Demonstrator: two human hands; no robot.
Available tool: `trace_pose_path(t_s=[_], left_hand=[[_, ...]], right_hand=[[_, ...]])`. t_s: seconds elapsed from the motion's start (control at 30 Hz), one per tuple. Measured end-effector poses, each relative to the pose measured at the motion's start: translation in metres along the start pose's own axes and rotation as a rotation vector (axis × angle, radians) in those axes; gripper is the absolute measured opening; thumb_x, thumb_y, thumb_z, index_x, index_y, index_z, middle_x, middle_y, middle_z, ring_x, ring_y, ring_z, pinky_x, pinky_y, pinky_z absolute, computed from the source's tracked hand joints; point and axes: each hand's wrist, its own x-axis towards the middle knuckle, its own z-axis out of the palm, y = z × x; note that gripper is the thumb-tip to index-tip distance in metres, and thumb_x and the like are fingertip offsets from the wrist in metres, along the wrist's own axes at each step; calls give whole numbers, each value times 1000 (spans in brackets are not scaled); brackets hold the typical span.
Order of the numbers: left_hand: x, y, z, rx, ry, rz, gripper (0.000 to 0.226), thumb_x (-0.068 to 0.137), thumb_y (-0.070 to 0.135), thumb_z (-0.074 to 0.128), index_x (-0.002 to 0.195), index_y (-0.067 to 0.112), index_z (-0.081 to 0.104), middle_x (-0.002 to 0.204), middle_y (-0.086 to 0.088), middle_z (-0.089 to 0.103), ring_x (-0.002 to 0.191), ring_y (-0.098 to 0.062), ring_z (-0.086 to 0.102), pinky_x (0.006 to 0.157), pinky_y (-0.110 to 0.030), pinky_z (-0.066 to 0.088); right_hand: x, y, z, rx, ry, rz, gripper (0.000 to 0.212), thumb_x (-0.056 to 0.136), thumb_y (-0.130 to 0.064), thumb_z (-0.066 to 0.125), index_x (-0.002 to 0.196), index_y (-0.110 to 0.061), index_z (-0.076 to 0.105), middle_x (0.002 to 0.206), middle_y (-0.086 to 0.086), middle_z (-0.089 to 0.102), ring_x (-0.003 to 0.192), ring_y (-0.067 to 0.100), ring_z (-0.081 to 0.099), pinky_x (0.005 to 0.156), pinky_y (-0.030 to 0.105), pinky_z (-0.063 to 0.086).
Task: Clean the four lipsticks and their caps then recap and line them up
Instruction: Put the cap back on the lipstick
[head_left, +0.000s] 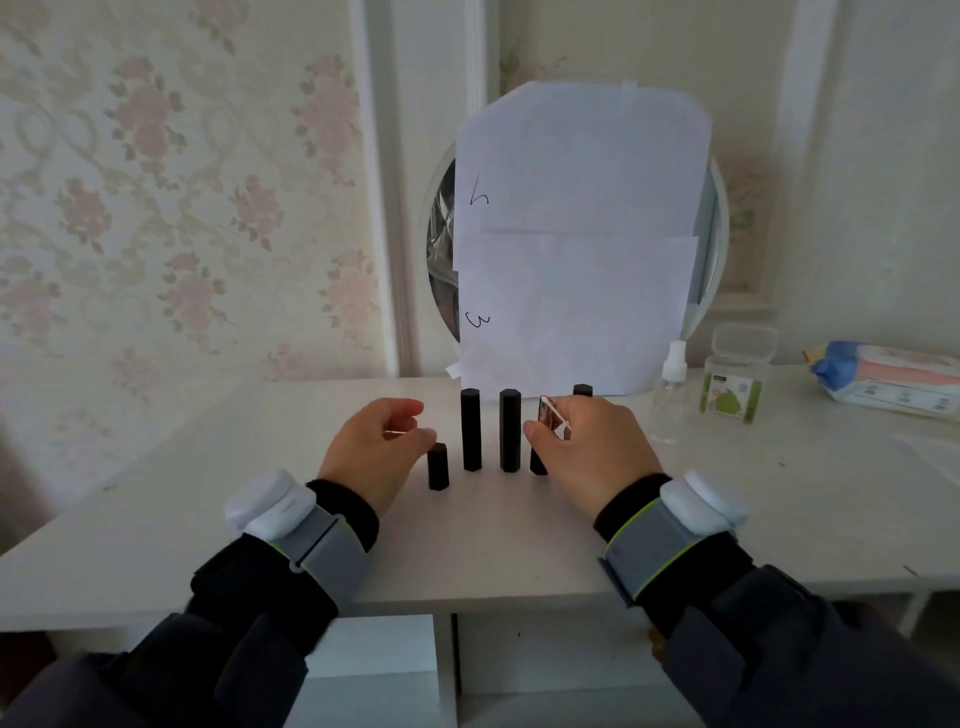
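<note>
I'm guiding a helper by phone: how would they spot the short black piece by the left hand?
Find the round mirror covered with white paper on the white table. In front of it stand black tubes in a row. The short black piece is leftmost, just below the left hand's fingertips, about half the height of the two tall capped lipsticks to its right.

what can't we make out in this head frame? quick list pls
- Lipstick in the right hand: fingers cover most of it; bullet unreadable.
- Far black piece: only its top shows behind that hand; cap or lipstick unclear.
- Left hand grip: pinches something thin, too small to identify.
- Mirror: mostly covered by paper.
- Wipes pack: cut by right edge.
</note>
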Motion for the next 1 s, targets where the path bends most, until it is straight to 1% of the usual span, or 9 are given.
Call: trace_pose_path(t_s=[0.13, 0.27, 0.33, 0.4, 0.5, 0.67, 0.8, 0.9, 1.0], left_hand=[[0, -1, -1, 98, -132, -24, 33, 84, 20, 72, 116, 22, 62, 105, 6, 63, 92, -8, 61, 80, -25, 43], [-3, -1, 3, 187, -171, -7, 35, 83, 21, 73, 117, 20, 63, 105, 5, 66, 99, -12, 62, 86, -22, 40], [-4, -1, 3, 236, -161, 3, 30, 84, 21, 73, 113, 20, 66, 101, 6, 67, 95, -11, 62, 84, -21, 41], [-4, -1, 3, 262, -156, 16, 21, 84, 21, 72, 105, 19, 69, 91, 7, 69, 86, -8, 63, 78, -18, 46], [-6, 1, 2, 231, -150, 34, 14, 85, 21, 71, 99, 21, 70, 83, 9, 71, 76, 1, 63, 67, -9, 43], [-9, 5, -1, 111, -112, 84, 14, 85, 22, 71, 98, 27, 70, 83, 10, 74, 72, 8, 65, 64, -5, 41], [-12, 8, -3, 7, -80, 163, 18, 84, 19, 73, 99, 29, 71, 86, 9, 74, 79, 5, 68, 72, -3, 44], [-16, 10, -3, -47, -79, 210, 21, 81, 17, 76, 99, 28, 73, 85, 9, 74, 81, 0, 69, 74, -6, 47], [-17, 13, -5, -112, -75, 235, 23, 75, 18, 80, 94, 29, 75, 84, 9, 74, 81, -5, 69, 76, -10, 50]], right_hand=[[0, 0, 1, -18, -51, 13, 33, 91, -44, 55, 64, -27, 45, 70, -3, 53, 76, 26, 60, 73, 39, 53], [0, 0, 1, -27, -47, 20, 36, 91, -44, 56, 62, -26, 43, 67, -3, 51, 72, 24, 58, 71, 37, 51], [0, 0, 0, -29, -52, 23, 36, 91, -45, 56, 63, -26, 44, 66, -3, 51, 72, 24, 57, 70, 37, 51], [0, 0, 0, -28, -56, 26, 31, 90, -49, 57, 70, -25, 53, 69, -2, 55, 74, 24, 59, 72, 39, 53], [-1, 1, 0, -5, -30, 19, 36, 86, -56, 57, 78, -21, 59, 70, -2, 59, 72, 21, 59, 72, 39, 54], [-2, 1, -2, 29, 42, 7, 37, 85, -59, 58, 92, -24, 65, 64, -9, 48, 67, 17, 52, 69, 35, 51], [-2, 1, -4, 67, 116, -6, 40, 84, -59, 59, 101, -23, 66, 63, -13, 44, 68, 14, 50, 67, 29, 42], [-5, 0, -7, 127, 183, -10, 40, 84, -58, 60, 100, -23, 65, 68, -9, 57, 67, 9, 55, 68, 29, 47], [-8, -3, -12, 178, 258, -26, 41, 81, -63, 62, 91, -23, 62, 67, -3, 60, 63, 9, 56, 64, 30, 50]])
